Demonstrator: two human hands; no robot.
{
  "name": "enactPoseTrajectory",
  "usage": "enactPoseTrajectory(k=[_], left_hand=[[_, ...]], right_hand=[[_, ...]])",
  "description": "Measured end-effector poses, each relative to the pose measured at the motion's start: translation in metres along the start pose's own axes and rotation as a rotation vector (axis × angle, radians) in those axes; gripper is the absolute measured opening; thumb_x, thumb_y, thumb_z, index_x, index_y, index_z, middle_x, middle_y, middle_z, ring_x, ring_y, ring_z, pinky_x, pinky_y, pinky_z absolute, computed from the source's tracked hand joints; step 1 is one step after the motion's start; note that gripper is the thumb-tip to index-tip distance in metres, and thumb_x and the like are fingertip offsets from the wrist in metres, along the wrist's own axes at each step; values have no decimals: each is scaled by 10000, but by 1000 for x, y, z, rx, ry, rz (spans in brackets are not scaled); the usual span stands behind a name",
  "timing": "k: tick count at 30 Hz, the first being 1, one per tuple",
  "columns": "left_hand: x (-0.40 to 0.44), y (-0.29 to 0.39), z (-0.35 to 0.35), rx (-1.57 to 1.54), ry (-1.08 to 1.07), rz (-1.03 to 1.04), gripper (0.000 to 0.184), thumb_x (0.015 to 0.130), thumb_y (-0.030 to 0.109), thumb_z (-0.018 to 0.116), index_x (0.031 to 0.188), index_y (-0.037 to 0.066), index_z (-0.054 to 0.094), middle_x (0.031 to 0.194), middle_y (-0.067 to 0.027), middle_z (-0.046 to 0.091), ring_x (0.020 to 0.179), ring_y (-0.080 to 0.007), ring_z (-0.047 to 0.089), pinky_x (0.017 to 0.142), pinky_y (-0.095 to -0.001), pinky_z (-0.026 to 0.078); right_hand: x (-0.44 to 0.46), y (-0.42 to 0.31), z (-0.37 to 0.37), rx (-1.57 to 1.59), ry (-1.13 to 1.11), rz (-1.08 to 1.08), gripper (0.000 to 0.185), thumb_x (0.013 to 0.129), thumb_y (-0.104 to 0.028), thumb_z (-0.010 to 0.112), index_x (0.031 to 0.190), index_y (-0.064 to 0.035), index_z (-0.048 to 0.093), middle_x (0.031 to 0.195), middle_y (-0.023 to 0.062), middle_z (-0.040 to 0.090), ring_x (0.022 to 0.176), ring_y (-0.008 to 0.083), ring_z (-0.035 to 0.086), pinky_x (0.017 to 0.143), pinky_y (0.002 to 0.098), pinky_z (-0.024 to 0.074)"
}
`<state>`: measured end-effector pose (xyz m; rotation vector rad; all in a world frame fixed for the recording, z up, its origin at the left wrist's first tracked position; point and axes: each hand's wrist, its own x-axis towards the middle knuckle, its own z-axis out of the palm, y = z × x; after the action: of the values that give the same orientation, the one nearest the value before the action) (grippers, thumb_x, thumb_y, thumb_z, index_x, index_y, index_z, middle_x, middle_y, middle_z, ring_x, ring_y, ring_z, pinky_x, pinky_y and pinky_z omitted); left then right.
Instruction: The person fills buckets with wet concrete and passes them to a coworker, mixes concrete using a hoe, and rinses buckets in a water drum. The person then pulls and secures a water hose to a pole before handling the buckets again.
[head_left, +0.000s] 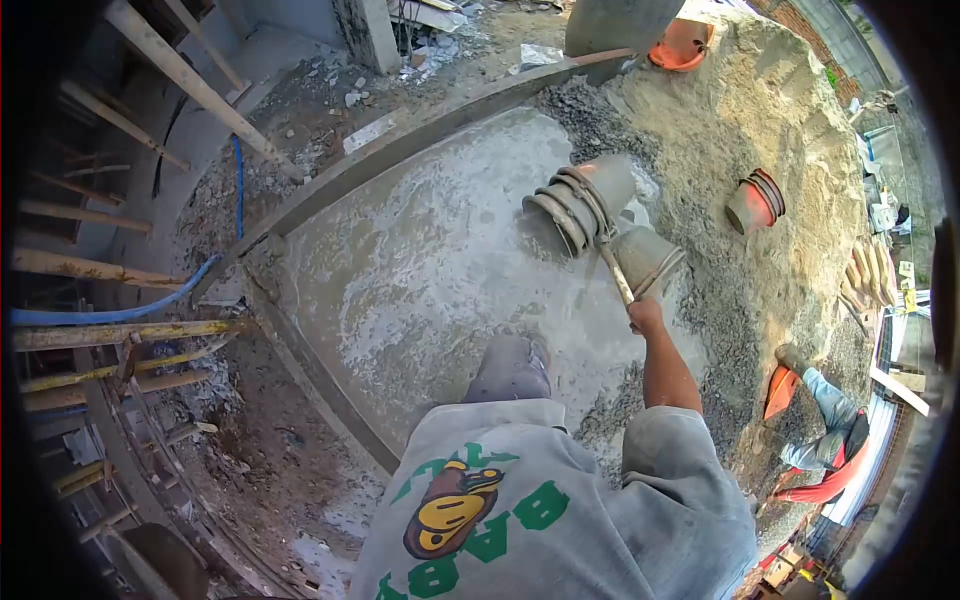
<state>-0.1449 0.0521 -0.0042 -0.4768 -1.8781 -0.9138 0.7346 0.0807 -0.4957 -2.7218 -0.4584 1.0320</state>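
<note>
My right hand [645, 315] is closed around a pale wooden handle [617, 272]. Its far end meets a stack of grey, cement-coated buckets [580, 205] lying on their side; what tool head it has, if any, I cannot make out. Another grey bucket [645, 262] lies tipped beside the stack, close to the handle. Both rest on wet grey cement mix [440, 260] spread over the floor. My left hand is out of sight, hidden below my grey printed shirt [540, 500].
A low concrete curb [340, 190] bounds the wet area. Sand and gravel [720, 110] rise on the right, with an orange-grey bucket stack [756, 202] and an orange container [682, 45]. Another person [835, 420] is at the right. Wooden poles [190, 80] and a blue hose [130, 315] lie left.
</note>
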Motion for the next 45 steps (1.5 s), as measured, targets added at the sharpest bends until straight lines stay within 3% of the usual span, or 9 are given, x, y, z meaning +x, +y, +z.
enactPoseTrajectory(k=[5, 9, 12, 16, 20, 23, 27, 31, 45], left_hand=[[-344, 148, 99, -565, -1165, -355, 500, 889, 350, 555, 1221, -23, 531, 1224, -143, 558, 1100, -233, 522, 947, -334, 375], [-694, 192, 41, -228, -2186, 278, 444, 809, 233, 679, 1159, -12, 559, 1136, -164, 610, 1073, -256, 577, 925, -337, 423], [-898, 236, -21, -186, -2472, 213, 544, 772, 267, 703, 1208, -6, 525, 1154, -197, 595, 1088, -303, 570, 918, -363, 439], [-1080, 296, -93, -386, -2544, 40, 767, 695, 272, 728, 1318, -11, 381, 1309, -225, 439, 1247, -345, 388, 1028, -392, 351], [-1157, 309, -124, -599, -2478, 165, 634, 665, 178, 664, 1268, 120, 476, 1288, -181, 447, 1251, -341, 354, 1034, -403, 335], [-1150, 293, -108, -923, -2524, 256, 448, 715, 209, 695, 1115, 87, 535, 1153, -127, 544, 1126, -302, 485, 926, -403, 413], [-1081, 288, -49, -752, -2627, -503, 256, 821, 269, 626, 932, 59, 531, 745, -106, 588, 684, -264, 583, 653, -371, 447], [-996, 315, -28, -620, -2536, -309, 327, 883, 354, 554, 925, 31, 531, 778, -100, 594, 727, -182, 576, 654, -351, 436], [-921, 228, -33, -543, -1788, -1339, 279, 939, 311, 509, 982, 79, 660, 580, 87, 379, 485, -19, 315, 443, -204, 270]], right_hand=[[56, -36, 55, -319, -136, -295, 352, 752, -132, 445, 1023, -38, 649, 1046, 230, 624, 1010, 359, 592, 922, 388, 448], [162, -36, 116, -236, 27, -337, 344, 747, -117, 466, 1035, -38, 638, 995, 245, 630, 960, 380, 602, 874, 411, 464], [247, -13, 160, -255, 139, -358, 371, 762, -130, 518, 1113, -28, 584, 942, 256, 634, 914, 391, 609, 812, 444, 474], [344, 17, 212, -312, -30, -422, 473, 780, -314, 641, 1136, -13, 562, 1009, 229, 634, 953, 379, 604, 826, 424, 475], [425, 81, 260, -685, 152, -670, 156, 743, -170, 584, 620, -90, 638, 579, 46, 617, 527, 243, 601, 562, 359, 496], [379, 40, 264, -494, 51, -581, 233, 754, -220, 576, 618, -40, 634, 590, 90, 627, 548, 274, 611, 567, 365, 484], [296, -78, 230, -451, -132, -388, 374, 772, -330, 567, 727, 34, 636, 659, 148, 651, 654, 295, 636, 650, 375, 477], [226, -145, 192, -608, -42, -437, 435, 745, -382, 610, 769, 50, 652, 733, 220, 650, 735, 354, 641, 699, 404, 477], [156, -137, 261, -740, -125, -714, 361, 720, -215, 615, 964, 34, 520, 842, 275, 630, 856, 426, 615, 767, 479, 489]])
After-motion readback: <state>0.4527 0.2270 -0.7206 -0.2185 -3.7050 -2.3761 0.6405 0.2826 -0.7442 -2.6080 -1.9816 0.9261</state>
